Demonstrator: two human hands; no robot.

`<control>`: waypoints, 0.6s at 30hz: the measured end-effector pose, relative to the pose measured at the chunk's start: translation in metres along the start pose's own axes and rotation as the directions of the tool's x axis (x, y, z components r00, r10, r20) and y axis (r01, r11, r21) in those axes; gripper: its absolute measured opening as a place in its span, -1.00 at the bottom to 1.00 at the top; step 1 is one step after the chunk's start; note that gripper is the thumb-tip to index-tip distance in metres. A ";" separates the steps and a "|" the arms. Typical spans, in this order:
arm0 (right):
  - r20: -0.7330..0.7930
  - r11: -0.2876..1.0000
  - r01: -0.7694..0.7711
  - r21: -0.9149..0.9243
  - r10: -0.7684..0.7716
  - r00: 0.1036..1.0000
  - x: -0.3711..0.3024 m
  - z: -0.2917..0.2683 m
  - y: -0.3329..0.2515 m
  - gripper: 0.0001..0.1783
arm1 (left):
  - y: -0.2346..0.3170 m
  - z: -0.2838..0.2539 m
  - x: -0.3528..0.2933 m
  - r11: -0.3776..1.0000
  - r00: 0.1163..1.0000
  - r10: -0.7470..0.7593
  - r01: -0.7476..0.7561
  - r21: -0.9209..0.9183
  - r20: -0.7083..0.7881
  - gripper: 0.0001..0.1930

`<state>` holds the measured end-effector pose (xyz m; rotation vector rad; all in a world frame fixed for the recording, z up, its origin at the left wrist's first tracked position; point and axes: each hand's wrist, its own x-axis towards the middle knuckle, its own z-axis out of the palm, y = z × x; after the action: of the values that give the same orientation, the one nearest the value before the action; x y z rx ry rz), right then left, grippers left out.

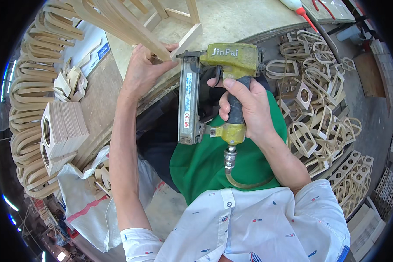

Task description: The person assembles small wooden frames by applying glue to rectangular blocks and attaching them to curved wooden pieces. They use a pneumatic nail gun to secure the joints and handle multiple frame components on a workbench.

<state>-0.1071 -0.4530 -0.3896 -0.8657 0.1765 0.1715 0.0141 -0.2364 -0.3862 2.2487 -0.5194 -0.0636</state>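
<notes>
My right hand (245, 102) is wrapped round the black grip of a yellow-green pneumatic nail gun (231, 61), with the index finger near the trigger. Its long grey magazine (188, 105) points toward me on the left, and an air hose (249, 185) is coupled below the handle. The gun's nose is close to a wooden frame (188, 40) of bent arches and straight slats standing on the workbench. With thumb and fingers, my left hand (145, 65) grips the lower end of the frame's bent wood, where it meets a straight slat. Some of the left fingers are hidden behind the wood.
Bent wooden arches (28, 98) line the left side beside stacked boards with round holes (67, 129) and small wood offcuts (69, 83). A white woven sack (85, 205) hangs at the lower left. Many assembled frames (312, 122) are piled at right. A red-tipped bottle (299, 8) lies on the workbench (231, 22).
</notes>
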 end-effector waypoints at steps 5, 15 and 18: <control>0.006 1.000 0.005 -0.024 -0.004 1.000 0.001 0.003 0.002 -0.70 | 0.000 0.000 -0.002 1.000 1.000 0.009 -0.009 0.020 -0.010 -0.66; -0.007 0.998 -0.012 -0.057 0.012 1.000 0.003 0.001 0.003 -0.73 | 0.002 0.002 -0.002 0.999 1.000 -0.015 0.015 -0.042 0.007 -0.67; -0.002 0.999 -0.025 -0.044 0.025 1.000 0.003 0.000 0.003 -0.72 | -0.002 0.001 -0.001 1.000 1.000 0.018 -0.018 -0.011 -0.008 -0.68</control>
<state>-0.1052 -0.4507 -0.3920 -0.9080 0.1855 0.1984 0.0139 -0.2354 -0.3884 2.2318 -0.5341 -0.0486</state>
